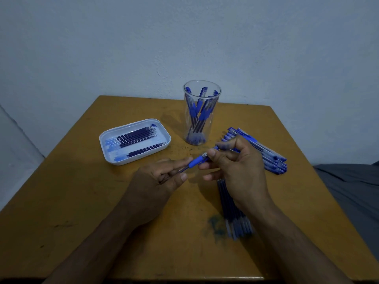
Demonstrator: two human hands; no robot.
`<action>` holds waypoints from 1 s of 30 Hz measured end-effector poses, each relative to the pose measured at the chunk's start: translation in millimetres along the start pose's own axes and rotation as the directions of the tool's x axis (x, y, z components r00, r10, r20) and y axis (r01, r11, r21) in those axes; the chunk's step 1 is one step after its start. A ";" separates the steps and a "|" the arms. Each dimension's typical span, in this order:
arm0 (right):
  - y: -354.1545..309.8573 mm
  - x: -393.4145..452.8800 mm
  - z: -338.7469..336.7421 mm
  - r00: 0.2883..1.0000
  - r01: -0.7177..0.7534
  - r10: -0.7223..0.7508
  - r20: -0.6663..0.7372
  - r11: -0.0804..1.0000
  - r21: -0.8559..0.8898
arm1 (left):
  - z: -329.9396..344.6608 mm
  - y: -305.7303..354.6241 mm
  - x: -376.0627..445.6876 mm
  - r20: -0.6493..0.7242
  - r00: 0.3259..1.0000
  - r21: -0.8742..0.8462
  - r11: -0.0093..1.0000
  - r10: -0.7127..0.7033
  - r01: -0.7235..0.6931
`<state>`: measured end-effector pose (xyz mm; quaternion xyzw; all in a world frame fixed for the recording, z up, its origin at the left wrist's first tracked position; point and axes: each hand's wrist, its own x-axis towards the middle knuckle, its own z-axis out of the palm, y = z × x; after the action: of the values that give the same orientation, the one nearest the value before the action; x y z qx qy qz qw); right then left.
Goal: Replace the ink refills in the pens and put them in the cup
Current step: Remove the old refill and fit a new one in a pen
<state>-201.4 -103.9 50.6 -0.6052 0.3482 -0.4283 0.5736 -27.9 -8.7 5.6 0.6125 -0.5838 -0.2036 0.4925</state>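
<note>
While both hands work one pen point(202, 158) just in front of the cup point(201, 111), the main risk sits at the joint between grip section and barrel. The left hand point(162, 181) pinches the tip end between thumb and fingers; the right hand point(231, 162) is curled round the barrel behind the blue grip. Whether the tip section is screwed home or loose cannot be told. If it is loose, a pull off the pen's axis could bend the thin refill or let the small tip piece drop onto the table point(82, 191). Judging by the blue stain point(215, 224) nearer the person than the cup, ink has marked this surface, so a leaking refill may smear fingers and wood again.

Left of the cup lies a white tray point(114, 158) holding refills point(139, 138). Right of the cup lies a pile of pens point(266, 152), partly hidden by the right hand. A row of loose refills point(233, 212) lies well in front of the cup, under the right wrist; a dropped forearm could scatter them. Several pens already stand crossed inside the cup, which may snag the next one on entry. The cup is tall and light-looking; a knock could tip it.
</note>
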 end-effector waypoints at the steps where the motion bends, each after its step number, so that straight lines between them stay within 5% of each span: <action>1: -0.1 0.6 -0.4 1.000 0.000 0.000 -0.001 1.000 0.006 | 0.1 -0.7 -0.2 0.013 1.000 0.003 1.000 0.008 -0.008; 18: 1.0 -1.7 11.3 1.000 -0.009 0.009 0.006 0.999 0.045 | -0.5 -0.9 0.5 -0.056 0.998 0.024 1.000 -0.015 0.017; 23: -7.2 -1.7 8.8 0.993 0.098 -0.100 -0.056 0.995 -0.035 | 3.4 -1.0 -0.4 -0.097 0.993 -0.072 0.995 -0.074 0.067; 30: -39.8 9.5 -6.7 0.907 0.311 -0.383 -0.175 0.890 -0.332 | 8.1 -8.3 13.5 -0.022 1.000 0.291 0.957 -0.016 0.021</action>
<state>-206.6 -111.2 91.1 -0.6818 0.3594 -0.5360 0.3446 -27.1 -25.4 -0.5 0.6857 -0.5968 -0.1140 0.4009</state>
